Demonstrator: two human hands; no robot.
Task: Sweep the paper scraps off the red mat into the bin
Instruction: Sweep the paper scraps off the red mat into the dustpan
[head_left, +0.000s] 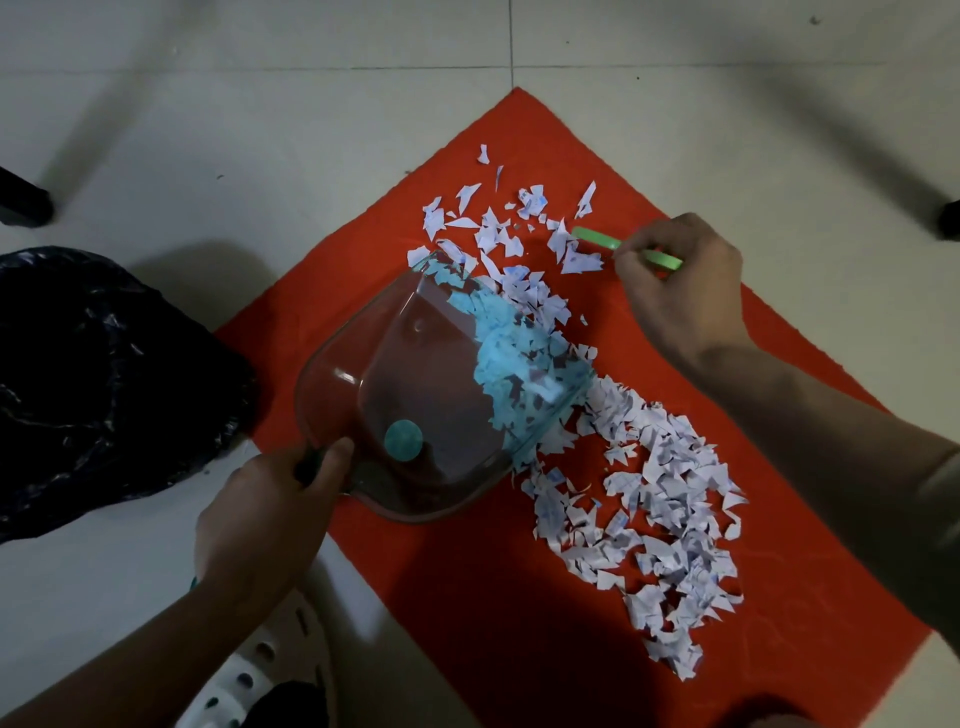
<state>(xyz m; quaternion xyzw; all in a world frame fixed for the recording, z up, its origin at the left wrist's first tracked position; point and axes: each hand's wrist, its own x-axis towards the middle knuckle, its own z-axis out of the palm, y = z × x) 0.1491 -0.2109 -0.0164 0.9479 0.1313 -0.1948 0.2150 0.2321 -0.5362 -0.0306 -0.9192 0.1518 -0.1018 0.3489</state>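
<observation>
Left hand (265, 519) grips one dustpan (415, 395); right hand (680, 291), perhaps one brush (597, 236).

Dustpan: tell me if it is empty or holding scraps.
Partly filled, it seems: scraps show through the clear dustpan near its front lip, its back half bare; the left hand grips its handle.

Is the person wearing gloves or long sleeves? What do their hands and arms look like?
No gloves. The left hand and the right hand are both bare, with no rings or watch that I can see. The left arm is bare as far as the picture shows. The right arm is bare up to a pale sleeve at the picture's edge.
</observation>
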